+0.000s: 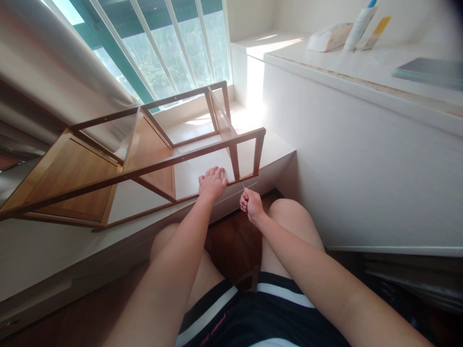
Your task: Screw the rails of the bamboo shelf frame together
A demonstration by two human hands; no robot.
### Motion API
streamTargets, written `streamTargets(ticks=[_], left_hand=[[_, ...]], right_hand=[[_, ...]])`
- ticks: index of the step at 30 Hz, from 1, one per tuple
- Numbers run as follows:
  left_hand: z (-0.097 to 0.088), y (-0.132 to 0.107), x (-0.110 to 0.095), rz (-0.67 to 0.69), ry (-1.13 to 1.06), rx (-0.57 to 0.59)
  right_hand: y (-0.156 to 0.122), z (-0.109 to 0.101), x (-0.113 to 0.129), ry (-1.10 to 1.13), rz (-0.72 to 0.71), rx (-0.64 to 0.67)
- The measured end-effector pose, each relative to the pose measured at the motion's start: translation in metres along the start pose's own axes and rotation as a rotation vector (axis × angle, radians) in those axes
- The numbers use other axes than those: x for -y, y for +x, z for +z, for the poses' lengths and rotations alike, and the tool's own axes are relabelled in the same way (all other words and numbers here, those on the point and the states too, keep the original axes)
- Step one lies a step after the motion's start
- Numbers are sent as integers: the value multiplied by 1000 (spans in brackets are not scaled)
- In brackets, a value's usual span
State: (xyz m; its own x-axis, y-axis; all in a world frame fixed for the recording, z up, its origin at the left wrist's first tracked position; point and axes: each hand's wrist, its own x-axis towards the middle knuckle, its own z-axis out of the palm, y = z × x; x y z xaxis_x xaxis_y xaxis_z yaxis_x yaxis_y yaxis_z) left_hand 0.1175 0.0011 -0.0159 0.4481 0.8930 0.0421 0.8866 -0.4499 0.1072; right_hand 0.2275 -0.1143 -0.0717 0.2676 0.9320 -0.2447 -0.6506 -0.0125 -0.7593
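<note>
A brown wooden shelf rack (183, 156) with slanted shelf boards lies on its side along the white window ledge. My left hand (213, 183) rests over its near lower rail, fingers curled around the edge. Just to the right, my right hand (251, 204) is closed on a thin, light rod (243, 185) that looks like a hex key. The rod's tip points up at the rail's underside, close to the rack's right end. Most of the rod is hidden in my fist.
A barred window (173, 48) stands behind the rack, with a curtain (68, 58) at the left. On the right, a white counter (289, 46) holds a tissue pack (330, 37), a white bottle (360, 30), a yellow-tipped item (377, 33) and a flat dark object (430, 72). My knees flank the dark floor.
</note>
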Motion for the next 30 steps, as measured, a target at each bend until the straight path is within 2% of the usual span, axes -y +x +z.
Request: streamTargets(ticks=[6, 12, 16, 26, 30], left_hand=[[2, 0, 1, 0, -5, -2], [3, 1, 1, 2, -6, -5], [1, 0, -1, -10, 2, 4], [1, 0, -1, -8, 12, 0], [1, 0, -1, -7, 10, 7]], right_hand=[[-6, -1, -5, -139, -55, -21], [-1, -14, -8, -645, -266, -156], [3, -18, -3, -894, -341, -180], [6, -14, 0, -1023, -390, -170], [6, -14, 0, -1072, -412, -207]])
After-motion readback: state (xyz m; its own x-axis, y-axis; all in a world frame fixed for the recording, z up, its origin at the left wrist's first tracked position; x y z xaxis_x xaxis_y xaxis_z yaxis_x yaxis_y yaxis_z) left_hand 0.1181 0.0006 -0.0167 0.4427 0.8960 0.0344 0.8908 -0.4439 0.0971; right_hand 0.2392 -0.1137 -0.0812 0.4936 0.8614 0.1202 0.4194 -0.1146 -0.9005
